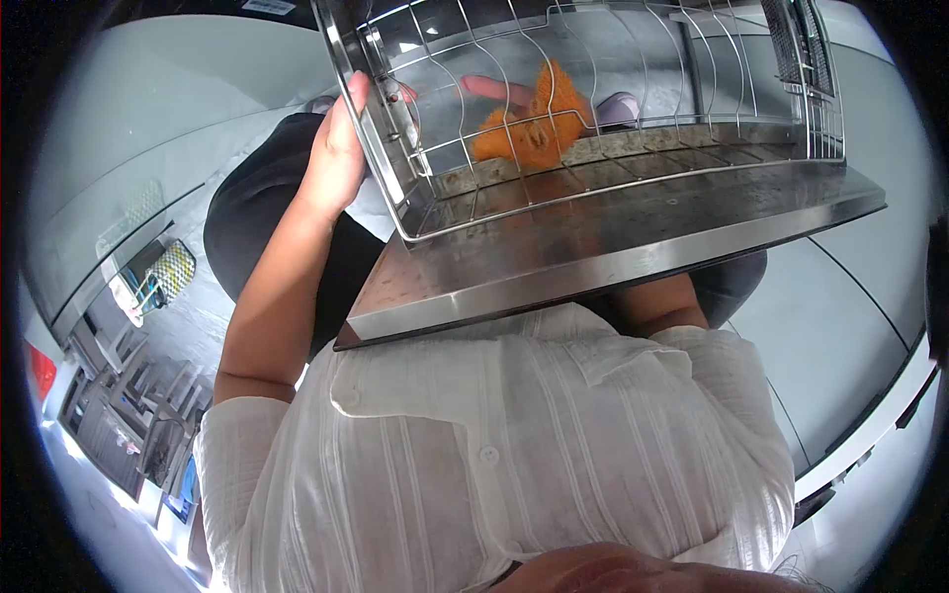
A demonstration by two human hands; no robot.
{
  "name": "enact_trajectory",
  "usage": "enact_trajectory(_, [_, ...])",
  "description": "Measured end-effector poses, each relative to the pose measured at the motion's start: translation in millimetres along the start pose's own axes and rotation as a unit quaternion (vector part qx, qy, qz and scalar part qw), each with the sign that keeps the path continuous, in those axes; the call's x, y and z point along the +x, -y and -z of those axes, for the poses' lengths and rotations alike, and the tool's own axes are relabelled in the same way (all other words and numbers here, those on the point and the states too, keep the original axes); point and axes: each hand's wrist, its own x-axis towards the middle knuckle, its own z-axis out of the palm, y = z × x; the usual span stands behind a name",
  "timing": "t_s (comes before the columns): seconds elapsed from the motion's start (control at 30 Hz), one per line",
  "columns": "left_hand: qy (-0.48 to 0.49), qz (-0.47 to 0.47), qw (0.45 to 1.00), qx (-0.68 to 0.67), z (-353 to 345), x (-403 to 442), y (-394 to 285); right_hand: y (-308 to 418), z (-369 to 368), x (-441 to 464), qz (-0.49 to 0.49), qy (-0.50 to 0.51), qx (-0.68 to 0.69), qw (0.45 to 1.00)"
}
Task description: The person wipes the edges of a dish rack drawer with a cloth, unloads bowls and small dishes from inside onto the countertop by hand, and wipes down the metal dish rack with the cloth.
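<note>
A pull-out wire basket drawer (pixel 583 188) with a stainless steel front panel (pixel 613 237) extends over my lap. At its left side, my left hand (pixel 341 148) grips the metal side frame, with the thumb on the near side and fingertips showing past the rail. Behind the wires, my right hand (pixel 499 91) holds a fuzzy orange cloth (pixel 542 124) against the basket's lower part. Only some of its fingers show; the panel hides the right forearm. Brownish grime marks the strip (pixel 643 143) along the basket's bottom.
Pale cabinet fronts stand on the left (pixel 198 89) and right (pixel 801 326). A checkered basket (pixel 173 272) sits on the floor at the left, near wooden stools (pixel 163 395). A light purple shoe (pixel 620 109) shows beyond the wires.
</note>
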Motion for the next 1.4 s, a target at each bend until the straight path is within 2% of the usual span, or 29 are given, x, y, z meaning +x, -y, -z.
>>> enact_trajectory(0.33, [0.001,-0.006,1.0,0.023,0.5,-0.9,-3.5,27.9,19.8,11.0,-0.111,0.176,0.081,0.975])
enact_trajectory(0.5, [0.017,0.005,1.0,-0.006,-1.0,-1.2,-5.3,41.1,17.5,10.8,-0.113,0.247,0.066,0.96])
enact_trajectory(0.6, [0.031,-0.001,0.999,-0.025,1.2,1.9,-1.3,47.4,29.2,2.8,-0.131,0.192,0.062,0.971])
enact_trajectory(0.67, [0.071,-0.016,0.996,-0.051,5.1,5.4,1.3,44.7,31.7,-0.6,-0.109,0.097,0.05,0.988])
enact_trajectory(0.77, [0.086,-0.034,0.996,-0.02,1.3,6.1,-2.8,26.2,-24.5,-16.4,0.01,-0.076,-0.058,0.995])
enact_trajectory(0.83, [0.087,-0.028,0.995,-0.038,0.2,6.6,-3.1,21.3,-20.7,-26.8,0.088,-0.127,-0.167,0.974])
enact_trajectory(1.27, [0.108,-0.024,0.993,-0.051,1.9,7.9,-4.4,24.1,-20.6,-22.9,0.064,-0.058,-0.085,0.993])
enact_trajectory(1.4, [0.049,-0.03,0.998,-0.037,7.0,4.5,-1.5,23.3,-19.8,-21.3,0.052,-0.036,-0.067,0.996])
